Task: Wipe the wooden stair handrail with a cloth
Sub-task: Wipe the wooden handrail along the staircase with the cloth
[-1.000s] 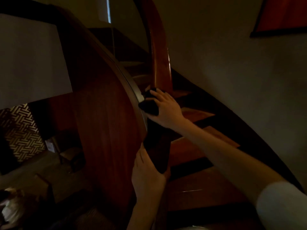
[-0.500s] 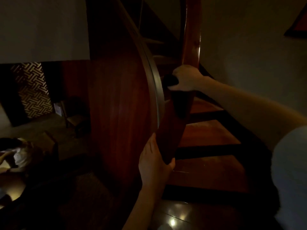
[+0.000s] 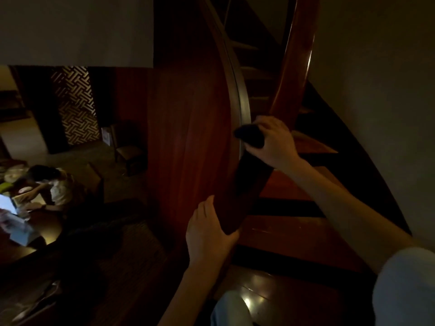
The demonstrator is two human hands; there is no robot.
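The right hand [image 3: 274, 143] is curled around a dark cloth [image 3: 250, 137] and presses it onto the wooden handrail [image 3: 297, 67], about halfway along the stretch in view. Lower down, the left hand [image 3: 207, 228] clasps the rail's bottom end, its fingers flat and together and its thumb hooked round the edge. Just left of the rail rises a curved wood panel [image 3: 188, 142], and reddish steps [image 3: 292, 191] climb to its right. Far below on the left, a person [image 3: 55, 184] sits at a table [image 3: 44, 228].

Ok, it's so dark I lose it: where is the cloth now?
Head view, just right of centre: the dark cloth is bunched in the right hand against the wooden handrail, further up it than the left hand.
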